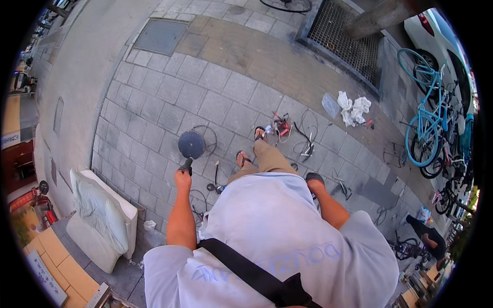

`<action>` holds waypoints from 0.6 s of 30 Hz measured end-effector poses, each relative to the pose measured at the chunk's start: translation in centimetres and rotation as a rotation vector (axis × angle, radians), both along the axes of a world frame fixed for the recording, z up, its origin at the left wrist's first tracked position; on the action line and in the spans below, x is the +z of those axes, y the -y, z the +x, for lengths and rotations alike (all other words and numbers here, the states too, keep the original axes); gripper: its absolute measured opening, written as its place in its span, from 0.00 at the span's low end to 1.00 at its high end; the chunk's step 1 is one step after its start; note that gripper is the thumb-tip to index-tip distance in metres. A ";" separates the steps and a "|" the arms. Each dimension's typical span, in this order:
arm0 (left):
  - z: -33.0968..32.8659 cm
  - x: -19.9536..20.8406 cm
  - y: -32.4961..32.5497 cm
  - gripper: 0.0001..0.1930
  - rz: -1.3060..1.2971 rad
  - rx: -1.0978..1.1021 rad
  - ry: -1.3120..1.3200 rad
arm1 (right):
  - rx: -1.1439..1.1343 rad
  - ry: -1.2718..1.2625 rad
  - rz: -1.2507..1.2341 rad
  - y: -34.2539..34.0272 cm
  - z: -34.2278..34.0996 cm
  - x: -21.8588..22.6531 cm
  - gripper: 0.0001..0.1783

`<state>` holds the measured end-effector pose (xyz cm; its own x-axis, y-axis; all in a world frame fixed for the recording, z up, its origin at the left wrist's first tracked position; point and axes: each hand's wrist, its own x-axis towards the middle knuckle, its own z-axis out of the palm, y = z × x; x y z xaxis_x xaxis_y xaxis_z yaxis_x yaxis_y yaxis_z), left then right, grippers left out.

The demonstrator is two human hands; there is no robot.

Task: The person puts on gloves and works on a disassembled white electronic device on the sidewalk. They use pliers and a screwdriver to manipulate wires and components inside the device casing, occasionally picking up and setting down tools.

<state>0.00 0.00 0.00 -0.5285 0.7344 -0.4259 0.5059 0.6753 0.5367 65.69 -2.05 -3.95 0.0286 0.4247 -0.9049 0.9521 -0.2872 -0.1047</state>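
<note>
1. Clock directions are read from the middle of the view unless said otherwise. The left hand is between 8 and 9 o'clock, its arm reaching forward; something dark covers or fills its fingers, and I cannot tell whether it is a glove or a held item, nor how far they are spread.
2. The round dark disc is at 9 o'clock, just beyond that hand toward its own 12 to 1; whether they touch is unclear. A thin cable loops beside the disc.
3. The right hand is between 3 and 4 o'clock, beside the torso. It too looks dark; its finger opening and any grip cannot be told.
4. Small tools lie on the paving near the right hand, toward its 4 o'clock.
5. A red-and-black tangle lies near 2 o'clock, by a sandalled foot.
6. Farther out, crumpled white material lies just past 2, and a pale padded seat sits at 8.
</note>
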 end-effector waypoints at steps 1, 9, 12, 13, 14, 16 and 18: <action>-0.3 -0.6 -1.2 0.14 0.013 -0.013 -0.052 | 0.082 -0.036 0.044 -2.8 -0.1 -0.6 0.18; 0.1 3.5 -18.3 0.15 0.097 0.098 0.118 | 0.157 -0.095 0.706 -29.4 -3.3 -0.3 0.12; 0.0 6.0 -25.0 0.18 0.188 -0.022 0.195 | 0.126 -0.102 0.906 -34.8 -4.6 1.7 0.10; -0.4 6.3 -26.8 0.18 0.216 -0.065 0.218 | 0.055 -0.111 0.936 -35.7 -4.8 1.8 0.09; -0.6 6.0 -29.0 0.17 0.122 -0.077 0.150 | -0.001 -0.100 0.950 -35.8 -4.7 1.9 0.09; -1.1 4.9 -33.4 0.18 0.092 -0.207 0.146 | -0.077 -0.019 0.855 -36.0 -4.7 1.4 0.10; -1.8 3.5 -37.6 0.17 0.038 -0.261 0.175 | -0.165 0.047 0.771 -33.4 -5.2 0.9 0.11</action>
